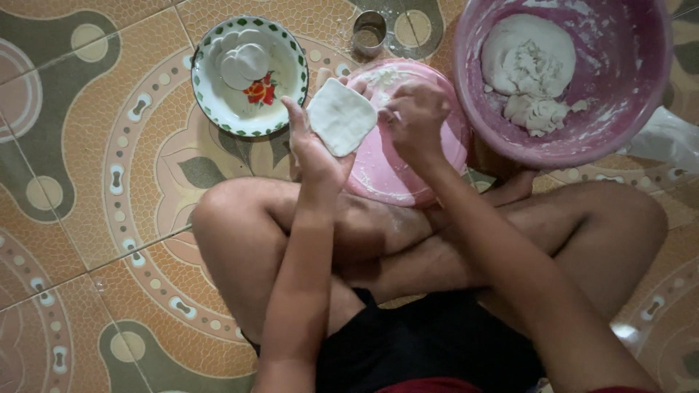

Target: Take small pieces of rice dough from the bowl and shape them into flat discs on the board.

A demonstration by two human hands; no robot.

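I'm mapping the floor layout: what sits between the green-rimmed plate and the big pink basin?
In the head view, a small metal cup and an upturned pink lid lie between the green-rimmed plate and the pink basin; the left hand holds flattened dough there.

Patterned tile floor [109,218] with bowls and a cup set on it

The floor is orange-brown tile with grey curved shapes and cream dots. On it sit a white enamel bowl [249,76] with a green rim holding flat white discs, a small metal cup [369,33] just beyond, a pink plate [408,156] dusted with flour, and a large pink basin [582,80] of white dough beside the plate. The person sits cross-legged on the tiles.
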